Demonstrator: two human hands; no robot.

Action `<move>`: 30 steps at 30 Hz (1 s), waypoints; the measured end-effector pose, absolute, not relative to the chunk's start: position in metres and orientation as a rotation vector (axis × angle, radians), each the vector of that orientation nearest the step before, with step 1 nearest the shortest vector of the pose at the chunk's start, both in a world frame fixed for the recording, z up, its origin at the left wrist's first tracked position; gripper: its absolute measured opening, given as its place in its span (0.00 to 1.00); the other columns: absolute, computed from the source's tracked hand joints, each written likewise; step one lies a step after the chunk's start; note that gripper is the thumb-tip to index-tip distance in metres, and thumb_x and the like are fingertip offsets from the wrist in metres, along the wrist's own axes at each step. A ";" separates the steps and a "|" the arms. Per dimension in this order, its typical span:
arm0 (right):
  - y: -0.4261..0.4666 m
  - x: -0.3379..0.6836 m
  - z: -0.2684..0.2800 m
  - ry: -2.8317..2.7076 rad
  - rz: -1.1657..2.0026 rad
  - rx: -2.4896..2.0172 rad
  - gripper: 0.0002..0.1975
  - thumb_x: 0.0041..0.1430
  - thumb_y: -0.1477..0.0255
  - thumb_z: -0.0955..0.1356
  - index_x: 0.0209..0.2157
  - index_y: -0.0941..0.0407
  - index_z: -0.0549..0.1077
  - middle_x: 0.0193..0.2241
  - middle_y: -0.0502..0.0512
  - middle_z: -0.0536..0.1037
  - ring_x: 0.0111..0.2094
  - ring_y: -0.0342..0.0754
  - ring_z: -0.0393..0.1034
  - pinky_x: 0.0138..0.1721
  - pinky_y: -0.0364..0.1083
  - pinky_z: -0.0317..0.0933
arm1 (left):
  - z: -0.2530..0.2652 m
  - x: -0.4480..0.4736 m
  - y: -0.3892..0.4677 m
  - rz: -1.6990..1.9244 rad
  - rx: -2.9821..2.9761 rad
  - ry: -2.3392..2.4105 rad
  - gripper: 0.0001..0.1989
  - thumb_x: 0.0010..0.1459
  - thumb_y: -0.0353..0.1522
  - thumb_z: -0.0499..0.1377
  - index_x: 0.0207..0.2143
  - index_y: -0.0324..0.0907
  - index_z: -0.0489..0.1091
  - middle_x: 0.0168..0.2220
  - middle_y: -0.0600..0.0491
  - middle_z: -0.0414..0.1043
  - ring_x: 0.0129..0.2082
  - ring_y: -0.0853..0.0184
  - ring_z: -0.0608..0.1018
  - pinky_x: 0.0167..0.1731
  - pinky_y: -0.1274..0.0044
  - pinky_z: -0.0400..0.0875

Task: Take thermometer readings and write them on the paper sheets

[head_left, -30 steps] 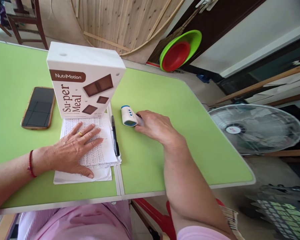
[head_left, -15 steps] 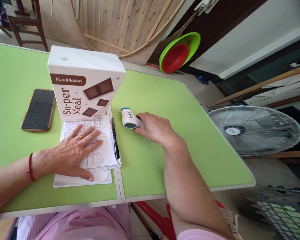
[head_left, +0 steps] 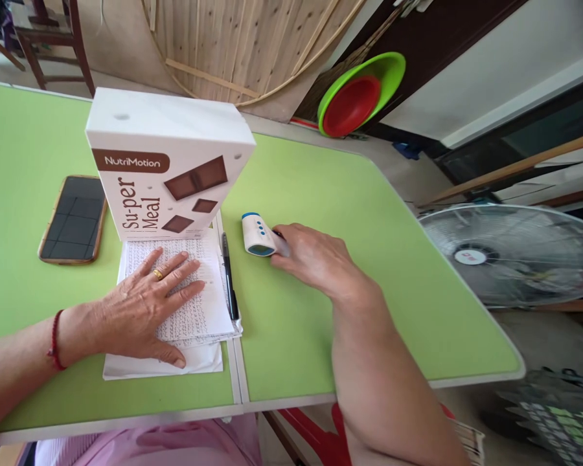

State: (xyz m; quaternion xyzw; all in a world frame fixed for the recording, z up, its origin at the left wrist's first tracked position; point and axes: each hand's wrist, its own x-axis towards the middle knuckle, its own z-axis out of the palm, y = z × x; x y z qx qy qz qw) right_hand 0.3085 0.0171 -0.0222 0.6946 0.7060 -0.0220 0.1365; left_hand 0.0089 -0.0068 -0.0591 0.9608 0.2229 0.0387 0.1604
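Observation:
My left hand (head_left: pixel 143 304) lies flat, fingers spread, on a stack of printed paper sheets (head_left: pixel 199 310) on the green table (head_left: pixel 350 259). My right hand (head_left: pixel 318 259) rests on the table with its fingers curled around the handle end of a white and blue infrared thermometer (head_left: pixel 256 234), which lies on the tabletop. A black pen (head_left: pixel 229 277) lies along the right edge of the papers, between both hands. A white NutriMotion Su-per Meal box (head_left: pixel 165 168) stands upright just behind the papers.
A smartphone (head_left: pixel 72 220) in a brown case lies left of the box. A floor fan (head_left: pixel 512 255) sits off the table's right edge. Green and red basins (head_left: pixel 359 97) lean against the far wall, beside wooden boards (head_left: pixel 252 45).
Both hands keep their places on the papers and the thermometer. Only the view has shifted slightly.

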 end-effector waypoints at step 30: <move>0.019 0.299 -0.016 2.024 -0.106 1.997 0.13 0.59 0.72 0.64 0.46 0.56 0.70 0.42 0.59 0.76 0.43 0.55 0.71 0.28 0.46 0.49 | -0.063 0.007 -0.003 0.106 2.769 0.634 0.50 0.54 0.63 0.53 0.66 0.35 0.55 0.69 0.34 0.45 0.69 0.42 0.48 0.65 0.48 0.38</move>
